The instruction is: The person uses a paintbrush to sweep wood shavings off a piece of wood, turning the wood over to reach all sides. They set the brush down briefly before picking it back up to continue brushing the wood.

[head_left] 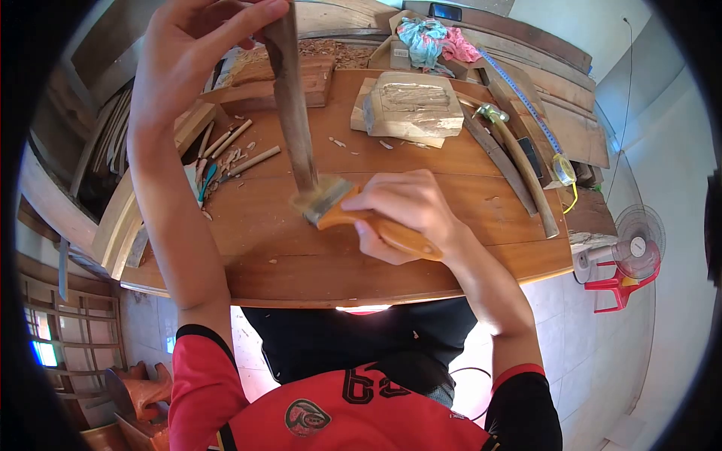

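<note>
Standing near-upright: wooden stick (295, 113), brush-tipped.

There is 1 view, from a camera on the person's head, looking steeply down and forward over the chest and both arms. A fisheye lens bends the scene into a dark-edged circle. It sits close: the wooden desk (391, 255) fills the middle, the tiled floor shows below and at right, with stacked planks at the far edge.
</note>
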Motion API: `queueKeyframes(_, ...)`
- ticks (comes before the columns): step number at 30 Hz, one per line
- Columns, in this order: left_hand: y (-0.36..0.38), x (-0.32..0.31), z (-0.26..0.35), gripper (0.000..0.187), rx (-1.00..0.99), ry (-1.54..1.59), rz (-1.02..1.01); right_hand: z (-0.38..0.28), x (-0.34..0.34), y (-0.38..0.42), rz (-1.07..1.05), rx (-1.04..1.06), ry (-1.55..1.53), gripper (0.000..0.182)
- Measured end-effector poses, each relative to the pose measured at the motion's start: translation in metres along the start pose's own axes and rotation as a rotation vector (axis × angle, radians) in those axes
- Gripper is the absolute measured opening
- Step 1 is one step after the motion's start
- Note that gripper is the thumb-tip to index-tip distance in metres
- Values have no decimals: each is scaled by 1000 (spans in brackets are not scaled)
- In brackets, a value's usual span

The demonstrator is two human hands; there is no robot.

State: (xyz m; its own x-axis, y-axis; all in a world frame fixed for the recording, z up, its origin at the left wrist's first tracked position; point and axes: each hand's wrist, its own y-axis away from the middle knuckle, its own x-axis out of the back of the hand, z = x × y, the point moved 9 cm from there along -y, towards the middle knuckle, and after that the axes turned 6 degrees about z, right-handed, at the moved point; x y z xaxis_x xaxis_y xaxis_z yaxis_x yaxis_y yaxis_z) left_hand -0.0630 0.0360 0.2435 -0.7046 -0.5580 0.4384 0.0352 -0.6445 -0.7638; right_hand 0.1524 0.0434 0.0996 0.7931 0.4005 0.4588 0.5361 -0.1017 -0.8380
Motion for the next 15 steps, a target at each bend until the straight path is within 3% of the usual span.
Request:
queueKeyframes(6, 0, 2, -4, 15, 40, -73, 30, 13, -21, 11, -253, -116, 21, 11)
queueKeyframes(8, 0, -3, 4, 15, 46, -108, 33, 15, -10, 7, -149, -123, -32, 11)
queueKeyframes(11, -1, -17, 29, 11, 178, 183, 23, 11, 15, -3, 100, -108, -45, 15)
queueKeyframes(14, -2, -23, 26, 16, -11, 252, 11, 1, 41, -4, 305, -43, 49, 27)
queueKeyframes(15, 1, -29, 20, 15, 15, 357, -13, -3, 46, -1, 350, -6, 64, 34)
